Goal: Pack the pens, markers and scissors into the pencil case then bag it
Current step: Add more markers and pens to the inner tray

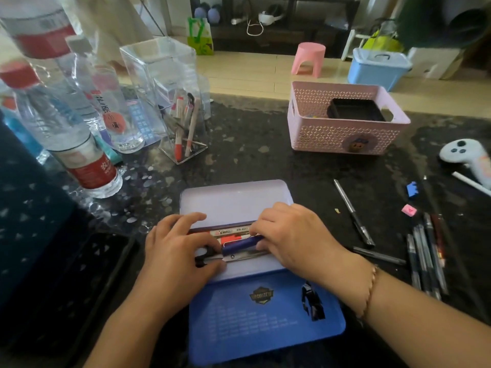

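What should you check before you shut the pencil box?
1. Pencil case open and flat on the table: ok.
2. Scissors lying inside: ok.
3. Markers lying inside: ok.
4. All pens packed: not ok; a loose pen and a bunch of pens lie on the table to the right.
5. Left hand and right hand clear of the lid: not ok, both rest on the contents.
6. Bag ready nearby: cannot tell.

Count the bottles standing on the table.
3, all at the table's left: a red-capped bottle in front, a white-capped one behind it, a large one at the top-left corner. More may be hidden.
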Demonstrator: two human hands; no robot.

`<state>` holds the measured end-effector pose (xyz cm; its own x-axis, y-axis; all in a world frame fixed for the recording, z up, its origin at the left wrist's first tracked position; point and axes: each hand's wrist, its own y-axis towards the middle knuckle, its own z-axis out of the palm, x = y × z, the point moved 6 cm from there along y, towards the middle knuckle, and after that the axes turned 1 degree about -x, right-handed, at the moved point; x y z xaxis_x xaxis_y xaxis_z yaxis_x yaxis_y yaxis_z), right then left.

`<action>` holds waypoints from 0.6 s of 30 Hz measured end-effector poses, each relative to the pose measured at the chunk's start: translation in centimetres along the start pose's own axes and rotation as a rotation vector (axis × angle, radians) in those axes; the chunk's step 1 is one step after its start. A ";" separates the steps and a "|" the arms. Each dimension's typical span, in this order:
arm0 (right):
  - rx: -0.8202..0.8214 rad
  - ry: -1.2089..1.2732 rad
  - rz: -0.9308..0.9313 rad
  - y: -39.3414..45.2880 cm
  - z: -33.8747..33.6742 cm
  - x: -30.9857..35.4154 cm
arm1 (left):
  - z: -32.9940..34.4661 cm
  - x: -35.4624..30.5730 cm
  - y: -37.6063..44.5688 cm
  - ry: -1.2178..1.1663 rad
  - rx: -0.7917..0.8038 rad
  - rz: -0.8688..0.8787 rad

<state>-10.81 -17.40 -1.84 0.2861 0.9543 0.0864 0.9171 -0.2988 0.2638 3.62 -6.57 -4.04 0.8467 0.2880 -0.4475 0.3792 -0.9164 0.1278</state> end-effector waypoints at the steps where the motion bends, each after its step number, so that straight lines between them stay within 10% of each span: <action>1: 0.005 -0.002 0.021 0.0 0.0 0.1 | 0.0 0.0 0.0 -0.003 -0.003 0.001; 10: -0.073 0.060 0.201 -1.6 -1.5 -2.1 | 0.6 -1.3 0.6 -0.024 -0.031 0.101; 14: -0.227 0.003 0.579 -6.7 -5.4 -11.5 | 0.7 -1.5 0.7 -0.033 -0.086 0.117; 18: -0.051 -0.086 0.968 -12.9 -7.1 -20.8 | 0.6 -2.1 0.9 -0.046 -0.093 0.158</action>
<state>-30.55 -33.40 -0.23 0.9312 0.2922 0.2178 0.2620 -0.9522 0.1573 1.95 -8.14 -3.57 0.8813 0.1279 -0.4550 0.2777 -0.9191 0.2794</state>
